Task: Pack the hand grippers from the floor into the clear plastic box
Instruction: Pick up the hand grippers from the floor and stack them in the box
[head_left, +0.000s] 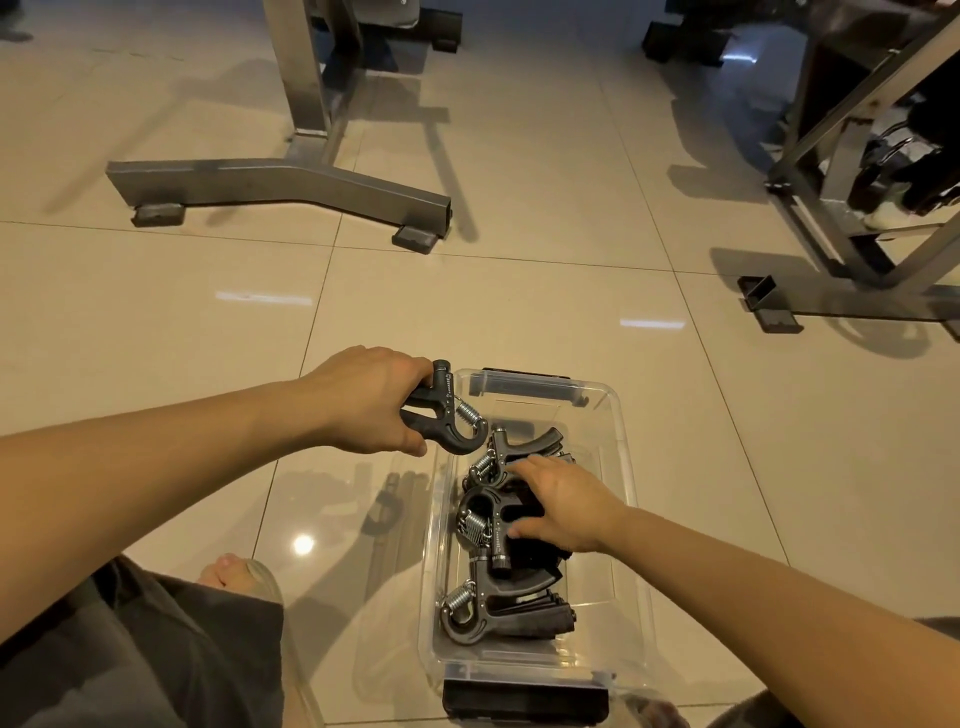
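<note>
The left hand (371, 402) reaches forward, fingers curled round a black spring-loaded plastic hand gripper (452, 418) over the clear plastic box's (626, 447) left rim; the right hand (563, 506) rests inside, fingers spread flat on several packed black grippers (511, 587).

Glossy beige tiled floor (519, 312); steel stand base (280, 179) at eleven o'clock; steel rack frame (810, 228) at two o'clock.
</note>
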